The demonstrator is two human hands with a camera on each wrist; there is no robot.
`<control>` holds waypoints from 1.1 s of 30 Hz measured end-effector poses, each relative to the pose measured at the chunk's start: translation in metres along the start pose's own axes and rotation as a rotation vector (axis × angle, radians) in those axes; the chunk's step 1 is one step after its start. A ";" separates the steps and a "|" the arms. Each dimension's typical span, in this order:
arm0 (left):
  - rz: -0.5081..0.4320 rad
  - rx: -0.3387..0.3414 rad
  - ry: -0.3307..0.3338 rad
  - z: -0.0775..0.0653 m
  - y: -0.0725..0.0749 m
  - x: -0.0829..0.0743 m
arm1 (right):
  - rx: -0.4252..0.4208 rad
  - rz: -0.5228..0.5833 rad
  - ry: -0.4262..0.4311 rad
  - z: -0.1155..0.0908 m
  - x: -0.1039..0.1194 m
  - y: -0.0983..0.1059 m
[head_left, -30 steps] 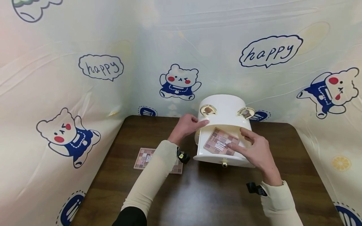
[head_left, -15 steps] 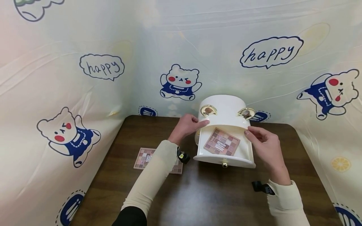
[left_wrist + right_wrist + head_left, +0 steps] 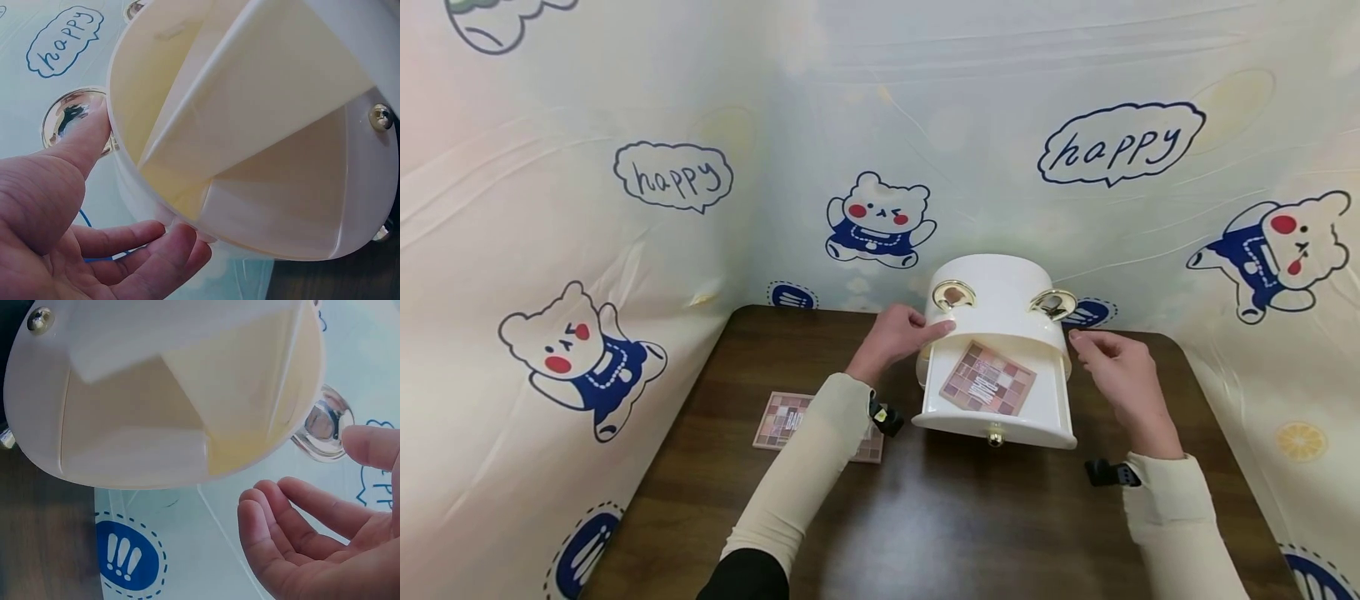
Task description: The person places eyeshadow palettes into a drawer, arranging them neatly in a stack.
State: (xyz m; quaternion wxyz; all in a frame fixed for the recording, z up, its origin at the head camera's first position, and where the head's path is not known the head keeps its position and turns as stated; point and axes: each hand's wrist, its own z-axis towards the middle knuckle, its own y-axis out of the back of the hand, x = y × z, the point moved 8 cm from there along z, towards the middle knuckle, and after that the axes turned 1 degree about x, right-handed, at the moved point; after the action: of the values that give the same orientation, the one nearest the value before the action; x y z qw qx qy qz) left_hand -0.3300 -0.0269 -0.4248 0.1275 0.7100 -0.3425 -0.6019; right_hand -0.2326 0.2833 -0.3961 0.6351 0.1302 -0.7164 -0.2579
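Note:
A white rounded drawer organizer (image 3: 992,271) with gold ear-shaped rings stands at the back of the table. Its upper drawer (image 3: 1051,392), with a gold knob, is pulled out and holds a pinkish checkered makeup palette (image 3: 988,378) lying at an angle. My left hand (image 3: 898,335) grips the organizer's left side, thumb at the front rim and fingers along the wall, as the left wrist view (image 3: 125,206) also shows. By the right side hovers my right hand (image 3: 1120,375), fingers loosely bent and apart from the organizer in the right wrist view. The drawer's contents are hidden in both wrist views.
Another checkered palette (image 3: 781,421) lies on the brown table (image 3: 970,525) at left, partly covered by my left forearm. A printed curtain (image 3: 775,208) with bear drawings hangs close behind the organizer and along both sides.
My right hand has left the palette in the drawer, passed along the organizer's right edge and moved off to the right. The left hand and the drawer stay in place.

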 end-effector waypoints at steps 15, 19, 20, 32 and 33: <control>-0.054 -0.066 -0.016 -0.006 -0.001 0.005 | 0.108 -0.186 0.007 0.014 0.005 -0.018; -0.068 -0.091 -0.066 -0.009 -0.001 0.004 | 0.106 -0.171 -0.011 0.015 0.004 -0.019; -0.071 -0.093 -0.079 -0.010 0.000 0.004 | 0.105 -0.166 -0.012 0.015 0.004 -0.019; -0.035 -0.131 -0.146 -0.030 0.023 0.013 | 0.122 -0.146 -0.022 0.014 0.002 -0.020; -0.036 -0.131 -0.143 -0.032 0.025 0.015 | 0.123 -0.145 -0.022 0.014 0.001 -0.020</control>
State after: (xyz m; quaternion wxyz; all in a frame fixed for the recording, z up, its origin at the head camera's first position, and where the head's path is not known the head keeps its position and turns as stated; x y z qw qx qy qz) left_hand -0.3076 -0.0624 -0.4140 0.1381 0.6614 -0.2978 -0.6744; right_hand -0.2497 0.2688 -0.4066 0.5975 0.2178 -0.7266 -0.2602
